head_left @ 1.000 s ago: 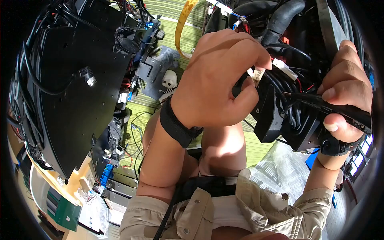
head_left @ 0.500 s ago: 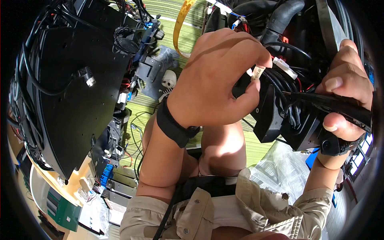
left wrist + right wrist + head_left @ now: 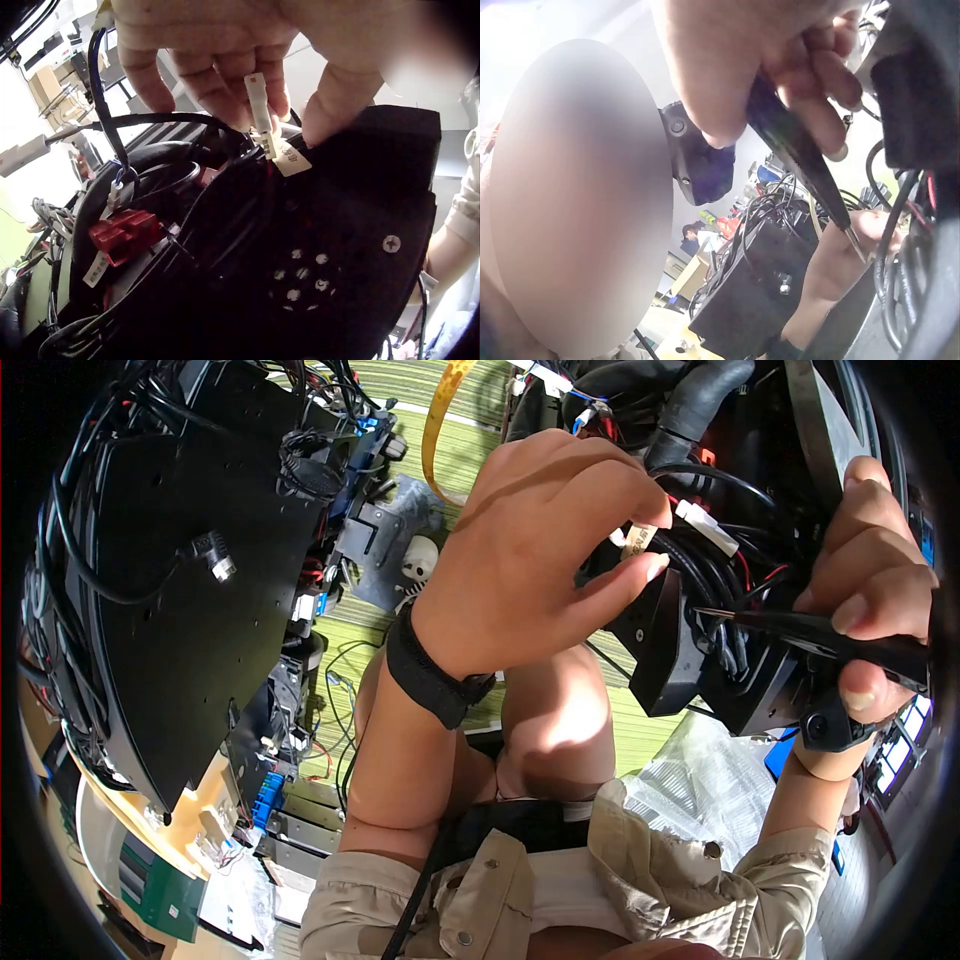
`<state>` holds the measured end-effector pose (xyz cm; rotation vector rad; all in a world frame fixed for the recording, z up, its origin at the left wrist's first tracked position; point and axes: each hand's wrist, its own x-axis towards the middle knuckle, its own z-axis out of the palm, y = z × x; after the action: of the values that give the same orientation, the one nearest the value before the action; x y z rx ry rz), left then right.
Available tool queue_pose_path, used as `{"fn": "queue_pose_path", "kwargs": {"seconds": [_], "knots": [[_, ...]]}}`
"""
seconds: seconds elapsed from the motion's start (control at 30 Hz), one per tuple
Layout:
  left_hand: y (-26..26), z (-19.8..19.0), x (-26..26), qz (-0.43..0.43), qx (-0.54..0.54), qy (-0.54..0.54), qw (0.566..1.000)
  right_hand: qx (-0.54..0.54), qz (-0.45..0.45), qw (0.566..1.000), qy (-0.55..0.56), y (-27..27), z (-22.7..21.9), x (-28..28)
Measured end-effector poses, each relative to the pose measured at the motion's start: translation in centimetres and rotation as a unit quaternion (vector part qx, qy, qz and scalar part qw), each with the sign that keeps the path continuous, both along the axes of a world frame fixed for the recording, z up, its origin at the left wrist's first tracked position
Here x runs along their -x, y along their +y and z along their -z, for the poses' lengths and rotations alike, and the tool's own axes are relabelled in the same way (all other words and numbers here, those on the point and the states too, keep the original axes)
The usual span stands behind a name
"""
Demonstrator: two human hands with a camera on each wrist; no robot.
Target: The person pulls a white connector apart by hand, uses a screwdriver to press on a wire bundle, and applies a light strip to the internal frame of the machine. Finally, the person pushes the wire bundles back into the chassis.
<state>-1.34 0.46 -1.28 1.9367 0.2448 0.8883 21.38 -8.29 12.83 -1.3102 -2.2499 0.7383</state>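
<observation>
My left hand (image 3: 535,560) bends over the black cable bundle (image 3: 705,585), its thumb and curled fingers on either side of a small cream label (image 3: 638,540). In the left wrist view, a slim white connector (image 3: 257,97) stands upright against the fingers, the printed label (image 3: 291,159) hanging just below the thumb. My right hand (image 3: 880,580) grips black tweezers (image 3: 800,628) with a fine metal tip, which points left at the cables. In the right wrist view the tweezers (image 3: 799,154) slant down towards the left hand. Another white connector (image 3: 707,527) lies close by.
A black housing (image 3: 352,217) with a round vent sits below the left hand. A red connector (image 3: 127,234) lies among wires. Thick black hose (image 3: 700,410) runs behind. On the left stands a large black panel (image 3: 190,590); clear plastic wrap (image 3: 700,780) lies near the lap.
My left thumb has straightened and moved away from the index fingertip, leaving a wider gap at the label. The right fingers have shifted along the tweezers, whose metal tip shows more and reaches slightly left.
</observation>
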Motion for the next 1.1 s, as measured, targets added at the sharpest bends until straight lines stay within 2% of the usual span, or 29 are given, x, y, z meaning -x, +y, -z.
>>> {"fn": "queue_pose_path", "kwargs": {"seconds": [0.17,0.27,0.33,0.83,1.1], "knots": [[-0.1,0.1,-0.1,-0.025,-0.025,-0.003,0.999,-0.015,0.006,1.000,-0.023,0.0,0.2,0.2],[-0.3,0.3,-0.3,-0.032,-0.029,-0.004,0.999,-0.010,-0.012,1.000,0.001,-0.5,0.3,-0.7],[-0.4,0.3,-0.3,-0.033,-0.025,-0.006,0.999,-0.029,-0.003,0.999,0.021,1.0,0.4,3.9],[-0.5,0.2,-0.3,-0.036,-0.032,-0.008,0.999,-0.170,0.064,0.967,0.176,-0.1,3.7,-1.9],[-0.4,0.2,-0.3,-0.033,-0.030,-0.005,0.999,-0.243,0.097,0.931,0.257,1.2,5.2,-1.3]]}}
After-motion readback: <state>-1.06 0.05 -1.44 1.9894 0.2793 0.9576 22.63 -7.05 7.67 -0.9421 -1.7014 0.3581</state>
